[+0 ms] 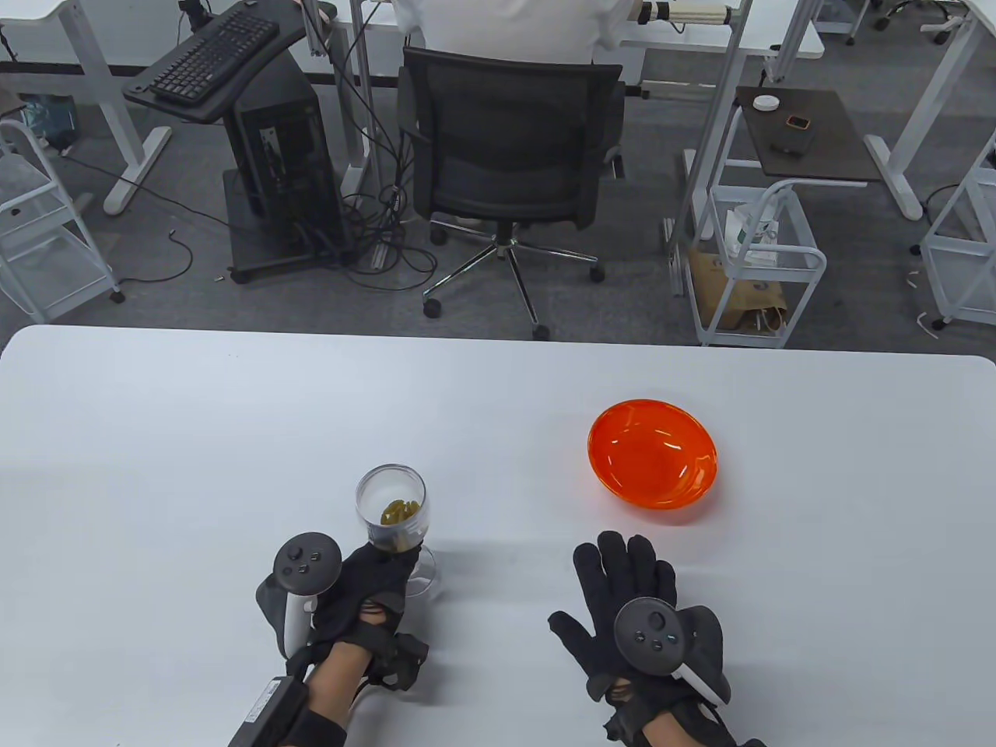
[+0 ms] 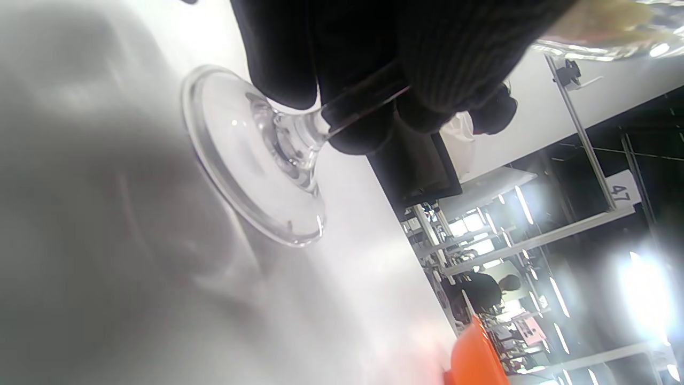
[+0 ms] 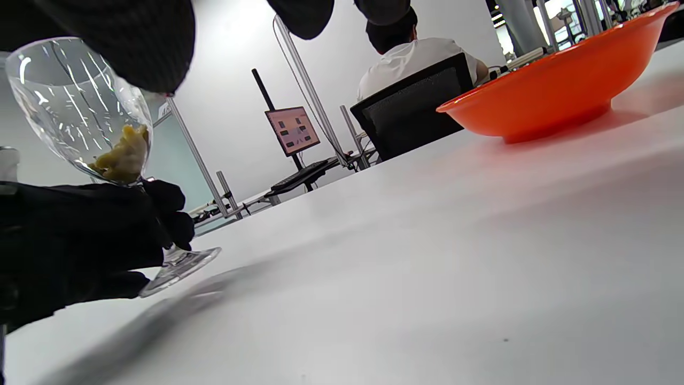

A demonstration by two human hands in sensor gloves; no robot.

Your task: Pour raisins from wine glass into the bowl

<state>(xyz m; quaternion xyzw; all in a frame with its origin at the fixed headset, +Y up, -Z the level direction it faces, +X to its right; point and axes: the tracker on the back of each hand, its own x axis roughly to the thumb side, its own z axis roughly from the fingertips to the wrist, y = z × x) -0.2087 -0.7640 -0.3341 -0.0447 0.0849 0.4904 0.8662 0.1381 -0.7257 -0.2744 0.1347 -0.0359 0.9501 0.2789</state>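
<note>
A clear wine glass (image 1: 391, 513) holds yellow-green raisins (image 1: 400, 513) in its bottom. My left hand (image 1: 366, 580) grips its stem just under the cup. In the right wrist view the glass (image 3: 80, 117) tilts and its foot (image 3: 179, 267) is partly off the table. The left wrist view shows my fingers (image 2: 374, 80) around the stem above the foot (image 2: 251, 160). The orange bowl (image 1: 652, 464) sits empty to the right, also in the right wrist view (image 3: 545, 91). My right hand (image 1: 622, 599) lies flat and open on the table, holding nothing, just short of the bowl.
The white table (image 1: 194, 436) has its far edge behind the bowl. Beyond it stand an office chair (image 1: 510, 156) with a seated person, a desk with a keyboard (image 1: 214, 58) and white carts (image 1: 759, 257).
</note>
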